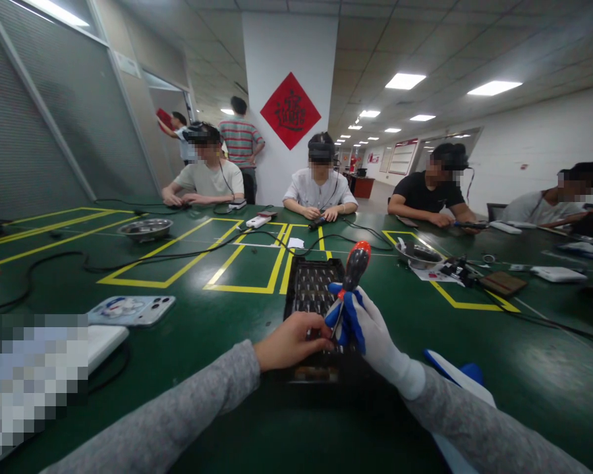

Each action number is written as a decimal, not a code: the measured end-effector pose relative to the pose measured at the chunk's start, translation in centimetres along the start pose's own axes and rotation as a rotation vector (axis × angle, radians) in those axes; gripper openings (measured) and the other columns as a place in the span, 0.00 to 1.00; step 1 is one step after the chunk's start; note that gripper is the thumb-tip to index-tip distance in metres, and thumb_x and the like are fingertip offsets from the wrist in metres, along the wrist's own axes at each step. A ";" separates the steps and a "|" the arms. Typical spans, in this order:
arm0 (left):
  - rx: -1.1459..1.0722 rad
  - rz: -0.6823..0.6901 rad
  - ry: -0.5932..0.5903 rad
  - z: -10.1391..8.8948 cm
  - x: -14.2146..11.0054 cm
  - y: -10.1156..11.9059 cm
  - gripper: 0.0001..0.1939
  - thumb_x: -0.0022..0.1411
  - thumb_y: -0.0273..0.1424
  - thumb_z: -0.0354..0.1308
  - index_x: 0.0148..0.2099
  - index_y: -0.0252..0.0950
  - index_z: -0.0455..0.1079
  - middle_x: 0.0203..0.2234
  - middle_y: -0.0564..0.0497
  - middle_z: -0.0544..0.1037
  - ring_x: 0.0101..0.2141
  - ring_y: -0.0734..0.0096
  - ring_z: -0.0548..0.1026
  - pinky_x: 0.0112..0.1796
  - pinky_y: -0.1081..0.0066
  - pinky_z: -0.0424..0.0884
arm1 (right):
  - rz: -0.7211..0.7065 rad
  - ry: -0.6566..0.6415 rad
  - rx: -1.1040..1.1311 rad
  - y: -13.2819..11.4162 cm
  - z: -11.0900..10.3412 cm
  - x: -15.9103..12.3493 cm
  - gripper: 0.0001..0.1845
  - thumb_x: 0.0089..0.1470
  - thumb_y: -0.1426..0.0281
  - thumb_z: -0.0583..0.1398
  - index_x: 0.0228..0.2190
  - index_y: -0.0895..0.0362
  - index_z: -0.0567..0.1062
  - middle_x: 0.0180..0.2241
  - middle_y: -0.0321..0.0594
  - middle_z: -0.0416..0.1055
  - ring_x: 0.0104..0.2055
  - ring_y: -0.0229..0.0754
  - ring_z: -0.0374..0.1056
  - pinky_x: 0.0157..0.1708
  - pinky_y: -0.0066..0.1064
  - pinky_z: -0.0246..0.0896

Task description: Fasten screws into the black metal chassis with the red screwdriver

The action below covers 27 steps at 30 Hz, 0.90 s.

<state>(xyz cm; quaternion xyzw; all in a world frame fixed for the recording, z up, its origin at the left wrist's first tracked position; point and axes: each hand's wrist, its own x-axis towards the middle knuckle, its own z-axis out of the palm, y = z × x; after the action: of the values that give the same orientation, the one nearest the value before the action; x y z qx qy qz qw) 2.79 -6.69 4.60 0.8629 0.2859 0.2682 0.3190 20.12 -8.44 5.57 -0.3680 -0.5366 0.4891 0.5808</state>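
In my right hand (374, 332), which wears a white glove with blue fingers, is a screwdriver (357, 266) with a black and red-orange handle. Its handle points up and its metal shaft slants down to the left. My bare left hand (292, 341) is closed in a pinch at the lower end of the shaft; what lies between its fingertips is hidden. Both hands are over an open black case (289, 293), where rows of small metal pieces (316, 289) sit in slots. The near part of the case is in shadow and partly covered by my hands.
A phone (133, 311) and a blurred-out white item (103, 345) lie left. Beside my right forearm is a blue and white glove (459, 376). Metal bowls (145, 229) stand farther off. Black cables (212, 249) cross the green table (197, 316); several people sit opposite.
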 end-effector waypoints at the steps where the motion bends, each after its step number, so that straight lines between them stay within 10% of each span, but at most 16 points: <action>1: -0.005 0.020 -0.009 0.0 0.0 0.0 0.09 0.59 0.32 0.55 0.34 0.31 0.71 0.30 0.50 0.75 0.32 0.72 0.71 0.37 0.74 0.66 | 0.011 -0.006 0.001 0.0 0.0 0.0 0.24 0.50 0.54 0.57 0.43 0.57 0.71 0.24 0.36 0.69 0.23 0.36 0.63 0.22 0.28 0.60; 27: -0.001 0.005 -0.016 0.0 0.0 0.1 0.07 0.59 0.32 0.55 0.36 0.32 0.66 0.30 0.52 0.71 0.31 0.73 0.69 0.35 0.73 0.65 | -0.006 0.017 0.029 0.3 0.0 0.0 0.22 0.51 0.55 0.57 0.43 0.55 0.69 0.27 0.37 0.72 0.23 0.36 0.64 0.22 0.27 0.62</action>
<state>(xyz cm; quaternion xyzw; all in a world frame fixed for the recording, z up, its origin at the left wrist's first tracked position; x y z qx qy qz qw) 2.87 -6.75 4.64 0.8655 0.2810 0.2623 0.3212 20.10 -8.35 5.24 -0.3622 -0.5257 0.4921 0.5918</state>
